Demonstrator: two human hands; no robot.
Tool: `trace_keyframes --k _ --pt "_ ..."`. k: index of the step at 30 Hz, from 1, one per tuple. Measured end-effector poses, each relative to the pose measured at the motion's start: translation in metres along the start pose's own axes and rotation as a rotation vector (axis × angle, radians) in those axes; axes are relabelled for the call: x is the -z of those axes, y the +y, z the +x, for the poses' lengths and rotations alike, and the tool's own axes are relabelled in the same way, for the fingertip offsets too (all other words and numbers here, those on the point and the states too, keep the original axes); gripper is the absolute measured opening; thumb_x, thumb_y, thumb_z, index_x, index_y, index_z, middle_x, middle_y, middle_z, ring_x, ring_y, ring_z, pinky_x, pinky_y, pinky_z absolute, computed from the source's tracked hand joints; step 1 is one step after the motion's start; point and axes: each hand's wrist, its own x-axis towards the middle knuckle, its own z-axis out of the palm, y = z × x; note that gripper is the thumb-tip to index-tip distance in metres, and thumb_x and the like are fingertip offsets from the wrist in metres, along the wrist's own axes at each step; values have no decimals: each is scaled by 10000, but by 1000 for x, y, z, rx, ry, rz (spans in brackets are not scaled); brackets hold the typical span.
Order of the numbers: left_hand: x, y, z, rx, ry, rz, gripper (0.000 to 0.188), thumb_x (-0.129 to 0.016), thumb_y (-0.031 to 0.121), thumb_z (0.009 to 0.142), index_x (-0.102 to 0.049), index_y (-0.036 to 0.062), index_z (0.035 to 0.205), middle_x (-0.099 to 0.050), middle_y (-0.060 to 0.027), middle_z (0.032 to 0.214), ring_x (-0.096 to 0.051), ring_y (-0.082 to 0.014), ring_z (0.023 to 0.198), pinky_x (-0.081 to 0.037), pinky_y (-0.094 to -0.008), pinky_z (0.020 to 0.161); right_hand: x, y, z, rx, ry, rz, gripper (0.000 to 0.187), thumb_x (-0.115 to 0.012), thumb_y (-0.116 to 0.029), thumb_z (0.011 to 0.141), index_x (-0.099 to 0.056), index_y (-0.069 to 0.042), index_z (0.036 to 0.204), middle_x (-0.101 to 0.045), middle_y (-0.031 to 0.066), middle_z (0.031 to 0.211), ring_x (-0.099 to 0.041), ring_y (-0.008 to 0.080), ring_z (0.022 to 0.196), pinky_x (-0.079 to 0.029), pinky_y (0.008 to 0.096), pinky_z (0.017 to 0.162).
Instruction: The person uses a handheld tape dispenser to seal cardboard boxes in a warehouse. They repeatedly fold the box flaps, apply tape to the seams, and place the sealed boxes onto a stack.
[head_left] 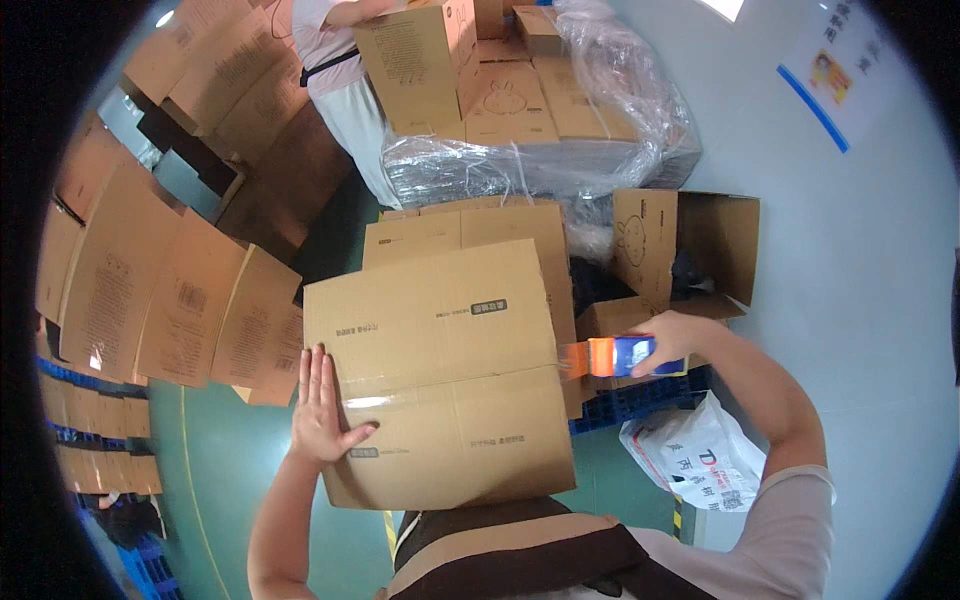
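A large brown cardboard box (450,330) stands right in front of me, with its flaps meeting in a seam across the middle. A shiny strip of clear tape lies on the left part of that seam. My left hand (322,415) rests on the box's left edge, fingers stretched out and thumb spread. In my right hand (672,340) is an orange and blue tape dispenser (612,356), held at the box's right side where the seam ends. The dispenser's front is blurred, so I cannot tell whether it touches the cardboard.
Behind the box are more cartons (410,240) and an open carton (720,245) on a blue pallet (640,400). A white plastic bag (700,455) lies to the right. A film-wrapped carton stack (540,165) stands farther back, beside another person (350,110). Stacked boxes (190,300) line the left.
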Motion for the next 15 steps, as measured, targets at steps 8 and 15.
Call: trace_keyframes --k 8,15 --pt "2 13 7 19 -37 -18 1093 -627 599 648 -149 -94 1346 -139 -275 1417 -97 -459 1313 -180 -486 1060 -49 -94 54 -284 96 -736 505 -551 -201 795 -446 -40 1262 -653 144 921 -644 266 822 -501 362 651" --pt "-6 7 -7 38 -64 -7 1102 -595 628 663 -122 -91 1352 -105 -281 1422 -62 -450 1320 -124 -475 1076 -43 -77 58 -322 772 68 575 -570 -223 809 -355 -188 1341 -642 130 884 -626 290 813 -493 397 647"
